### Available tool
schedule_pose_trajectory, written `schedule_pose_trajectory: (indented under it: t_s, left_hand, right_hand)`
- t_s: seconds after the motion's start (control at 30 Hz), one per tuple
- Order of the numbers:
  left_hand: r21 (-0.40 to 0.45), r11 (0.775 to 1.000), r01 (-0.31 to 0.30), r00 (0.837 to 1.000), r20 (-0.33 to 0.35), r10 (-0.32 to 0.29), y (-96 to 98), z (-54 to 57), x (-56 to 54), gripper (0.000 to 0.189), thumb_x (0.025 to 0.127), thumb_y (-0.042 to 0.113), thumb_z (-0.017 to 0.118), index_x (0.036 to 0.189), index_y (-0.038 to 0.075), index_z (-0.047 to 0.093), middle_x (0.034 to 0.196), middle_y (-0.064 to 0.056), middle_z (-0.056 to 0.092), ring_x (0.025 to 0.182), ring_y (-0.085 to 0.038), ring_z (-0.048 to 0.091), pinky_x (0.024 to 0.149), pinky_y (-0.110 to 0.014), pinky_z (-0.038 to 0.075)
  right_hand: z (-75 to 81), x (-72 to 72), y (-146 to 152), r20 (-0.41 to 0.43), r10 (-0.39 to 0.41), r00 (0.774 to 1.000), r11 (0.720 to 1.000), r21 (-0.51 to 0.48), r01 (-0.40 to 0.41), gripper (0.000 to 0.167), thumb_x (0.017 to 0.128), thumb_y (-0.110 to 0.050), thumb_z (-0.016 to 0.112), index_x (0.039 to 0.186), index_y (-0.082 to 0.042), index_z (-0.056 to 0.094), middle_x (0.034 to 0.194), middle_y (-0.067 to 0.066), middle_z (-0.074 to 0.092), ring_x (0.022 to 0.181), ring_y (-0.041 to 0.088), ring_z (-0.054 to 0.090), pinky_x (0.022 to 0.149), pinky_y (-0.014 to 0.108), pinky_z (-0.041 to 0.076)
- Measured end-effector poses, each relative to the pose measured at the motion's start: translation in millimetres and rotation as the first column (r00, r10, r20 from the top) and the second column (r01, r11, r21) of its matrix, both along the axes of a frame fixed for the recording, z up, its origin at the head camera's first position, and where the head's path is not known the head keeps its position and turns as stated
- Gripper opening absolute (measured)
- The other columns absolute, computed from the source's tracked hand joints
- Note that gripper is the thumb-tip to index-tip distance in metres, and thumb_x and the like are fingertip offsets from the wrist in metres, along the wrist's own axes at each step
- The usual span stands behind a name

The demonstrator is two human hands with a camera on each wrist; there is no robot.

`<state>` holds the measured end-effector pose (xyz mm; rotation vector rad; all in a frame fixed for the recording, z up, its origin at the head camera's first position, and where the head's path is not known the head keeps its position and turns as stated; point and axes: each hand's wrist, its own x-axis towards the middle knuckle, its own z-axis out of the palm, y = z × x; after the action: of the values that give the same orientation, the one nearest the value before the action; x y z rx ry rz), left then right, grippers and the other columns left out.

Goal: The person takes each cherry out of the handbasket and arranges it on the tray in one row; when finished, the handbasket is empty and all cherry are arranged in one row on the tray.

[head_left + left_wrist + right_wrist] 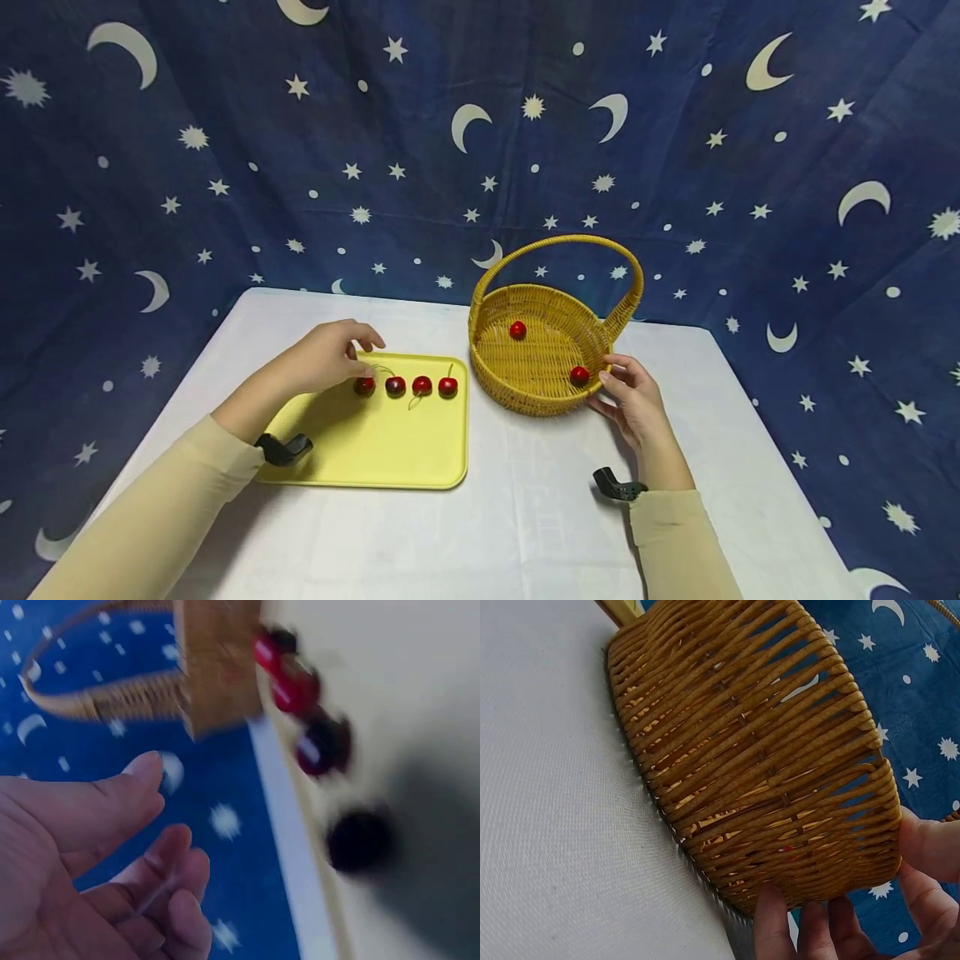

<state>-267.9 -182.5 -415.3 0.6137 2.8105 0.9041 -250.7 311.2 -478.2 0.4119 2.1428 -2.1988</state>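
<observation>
Over the far left part of the yellow tray [390, 454] hovers my left hand [324, 358], its fingers loosely bent. Nothing sits between its thumb and fingers [180, 874] in the left wrist view. Closest to it is the leftmost dark red cherry [364, 387], partly overlapped by the thumb in the head view. Several cherries with stems form a row there, including one at the right end [447, 387]. My right hand [633, 400] grips the right side of the wicker basket [757, 757], thumb at the rim and fingers against the outer wall. Two cherries lie inside, one red [517, 330], another [579, 376] near that hand.
The basket's tall arched handle [570, 239] rises above its rim. Tray and basket stand side by side on a white-covered table [517, 533]. Behind and around it hangs a dark blue cloth [420, 108] with moons and stars. Each wrist wears a black camera mount [283, 450].
</observation>
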Motion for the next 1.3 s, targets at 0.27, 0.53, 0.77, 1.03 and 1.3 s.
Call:
schedule_pose_trajectory:
  t_s: [0.27, 0.53, 0.77, 1.03, 1.3]
  left_hand:
    - [0.221, 0.949, 0.225, 0.973, 0.011, -0.232, 87.2, 19.7, 1.7, 0.035, 0.094, 0.006, 0.081, 0.127, 0.014, 0.075, 0.13, -0.01, 0.074, 0.115, -0.029, 0.072, 0.097, -0.043, 0.06]
    - [0.279, 0.898, 0.339, 0.919, 0.106, -0.38, 184.2, 8.3, -25.4, 0.045, 0.094, 0.001, 0.079, 0.138, 0.011, 0.069, 0.142, -0.009, 0.069, 0.13, -0.032, 0.068, 0.109, -0.042, 0.057]
    - [0.26, 0.912, 0.318, 0.903, 0.211, -0.375, 246.5, -8.4, -50.2, 0.055, 0.091, -0.005, 0.077, 0.144, 0.006, 0.066, 0.147, -0.016, 0.067, 0.126, -0.033, 0.069, 0.102, -0.035, 0.059]
    - [0.18, 0.941, 0.286, 0.897, 0.294, -0.329, 294.6, -19.0, -57.2, 0.066, 0.091, -0.005, 0.073, 0.153, 0.013, 0.06, 0.147, -0.015, 0.066, 0.127, -0.023, 0.065, 0.105, -0.034, 0.055]
    - [-0.03, 0.936, 0.349, 0.908, 0.257, -0.331, 302.7, -31.2, -52.1, 0.04, 0.094, -0.006, 0.067, 0.128, 0.014, 0.075, 0.115, -0.003, 0.071, 0.095, -0.017, 0.058, 0.08, -0.024, 0.044]
  right_hand:
    - [0.6, 0.7, 1, -0.001, 0.007, 1.0, 1.0, 0.007, -0.007, 0.038, 0.109, -0.011, 0.062, 0.146, -0.014, 0.054, 0.123, -0.002, 0.05, 0.111, 0.012, 0.065, 0.097, 0.044, 0.063]
    - [-1.2, -0.4, 0, 0.002, 0.003, 1.0, 1.0, -0.014, -0.003, 0.038, 0.109, -0.011, 0.062, 0.146, -0.014, 0.054, 0.123, -0.002, 0.05, 0.112, 0.013, 0.063, 0.097, 0.044, 0.063]
    - [0.5, 0.3, 2, -0.004, 0.024, 1.0, 1.0, -0.004, -0.024, 0.036, 0.109, -0.012, 0.063, 0.144, -0.015, 0.054, 0.126, -0.001, 0.051, 0.114, 0.015, 0.064, 0.097, 0.044, 0.063]
    - [3.1, 1.8, 9, -0.029, 0.034, 0.999, 0.999, -0.02, -0.034, 0.027, 0.109, -0.012, 0.063, 0.135, -0.02, 0.06, 0.122, -0.001, 0.051, 0.11, 0.015, 0.065, 0.095, 0.043, 0.064]
    - [1.6, 1.9, 5, -0.021, 0.04, 0.999, 0.999, -0.016, -0.04, 0.033, 0.109, -0.012, 0.062, 0.141, -0.015, 0.056, 0.129, 0.001, 0.049, 0.118, 0.016, 0.063, 0.097, 0.044, 0.063]
